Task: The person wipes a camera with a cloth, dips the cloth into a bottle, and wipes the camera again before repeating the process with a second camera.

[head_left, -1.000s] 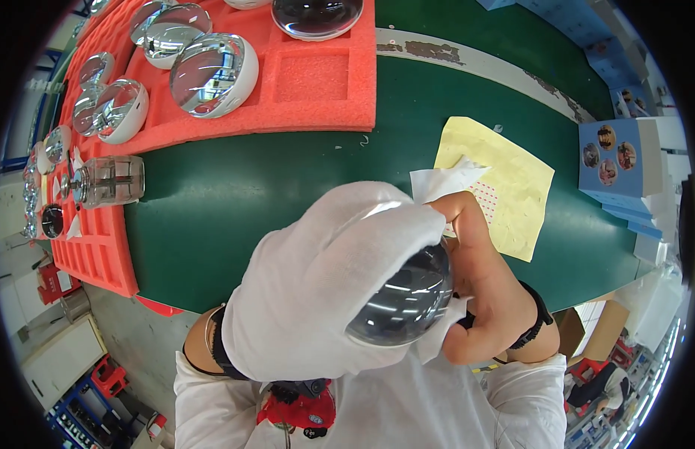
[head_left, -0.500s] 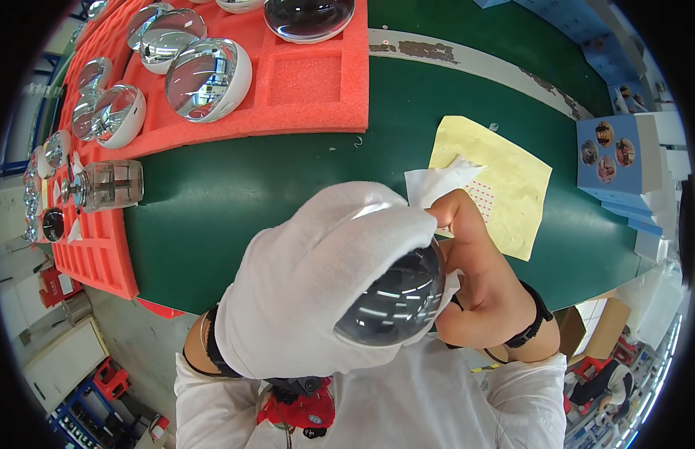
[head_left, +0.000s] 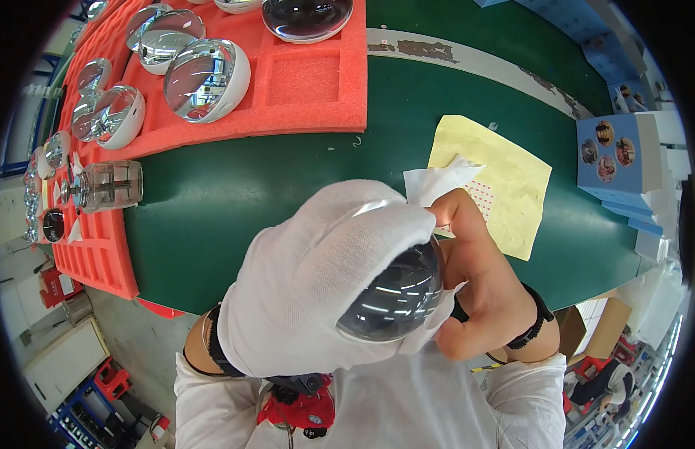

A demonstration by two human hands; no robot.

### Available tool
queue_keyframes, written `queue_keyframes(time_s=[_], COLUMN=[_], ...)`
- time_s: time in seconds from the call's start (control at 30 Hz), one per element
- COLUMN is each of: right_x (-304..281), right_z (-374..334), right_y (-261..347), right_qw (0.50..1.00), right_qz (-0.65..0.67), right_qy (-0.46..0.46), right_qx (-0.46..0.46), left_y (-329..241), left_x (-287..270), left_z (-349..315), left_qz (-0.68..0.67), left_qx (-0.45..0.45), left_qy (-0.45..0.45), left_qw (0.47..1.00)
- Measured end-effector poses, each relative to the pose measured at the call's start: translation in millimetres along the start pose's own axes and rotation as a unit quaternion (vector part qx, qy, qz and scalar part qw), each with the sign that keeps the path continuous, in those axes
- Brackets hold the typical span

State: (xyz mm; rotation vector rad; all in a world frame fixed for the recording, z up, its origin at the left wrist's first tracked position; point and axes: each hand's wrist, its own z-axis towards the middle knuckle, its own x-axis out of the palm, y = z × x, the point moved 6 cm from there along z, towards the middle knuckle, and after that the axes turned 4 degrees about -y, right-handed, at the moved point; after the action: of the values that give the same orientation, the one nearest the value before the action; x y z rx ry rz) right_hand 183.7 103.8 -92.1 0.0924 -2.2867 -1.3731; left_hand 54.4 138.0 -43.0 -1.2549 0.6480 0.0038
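One dark dome (head_left: 392, 295), one white wipe (head_left: 439, 318)

The gloved left hand (head_left: 328, 266) clamps the dome before the white shirt (head_left: 407, 400); the bare right hand (head_left: 478, 292) meets its side, grip hidden. Beyond: one yellow sheet (head_left: 508, 179), one glass jar (head_left: 115, 185).

Here we are: the dome (head_left: 392, 295) sits between the left grip (head_left: 325, 269) at nine o'clock and the right grip (head_left: 478, 299) at three, just this side of the surface (head_left: 212, 232). Call the dome the clock's centre! Between twelve and one, a wipe (head_left: 441, 179) overlaps the sheet (head_left: 516, 179), which lies on the surface out towards one-thirty. Swing to two: a box (head_left: 617, 157), beyond the sheet. Across at eleven, the foam tray (head_left: 325, 116) carries more domes (head_left: 205, 81). Round near nine-thirty, a jar (head_left: 115, 185); down beyond the surface at eight-thirty, a stool (head_left: 111, 378).
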Motion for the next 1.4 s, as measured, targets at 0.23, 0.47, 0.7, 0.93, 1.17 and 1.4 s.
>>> queue_keyframes(time_s=[0.23,0.47,0.7,0.93,1.17,1.4], right_x=[-2.5,-1.9,-30.5,-32.3,-7.8,-12.0], right_z=[1.6,-6.2,-17.5,-39.8,-41.6,-28.1], right_y=[6.7,8.0,21.7,47.1,39.6,39.3], right_qw=[0.993,0.999,0.993,0.956,0.907,0.939], right_qz=[-0.082,0.015,-0.028,-0.089,-0.132,-0.185], right_qy=[0.027,-0.036,-0.059,-0.029,-0.048,-0.049], right_qx=[-0.076,0.006,-0.099,-0.277,-0.398,-0.287], left_y=[3.7,13.9,-13.7,-16.4,-13.7,-7.7], left_x=[-0.8,9.2,11.6,22.8,18.1,15.7], left_z=[-4.9,-6.0,1.6,-1.1,-0.8,-2.6], left_qz=[-0.04,-0.166,-0.109,-0.082,-0.094,-0.055], left_qx=[-0.023,-0.086,0.01,-0.018,-0.009,0.015], left_qy=[0.009,0.001,-0.077,0.0,-0.017,-0.01], left_qw=[0.999,0.982,0.991,0.996,0.995,0.998])
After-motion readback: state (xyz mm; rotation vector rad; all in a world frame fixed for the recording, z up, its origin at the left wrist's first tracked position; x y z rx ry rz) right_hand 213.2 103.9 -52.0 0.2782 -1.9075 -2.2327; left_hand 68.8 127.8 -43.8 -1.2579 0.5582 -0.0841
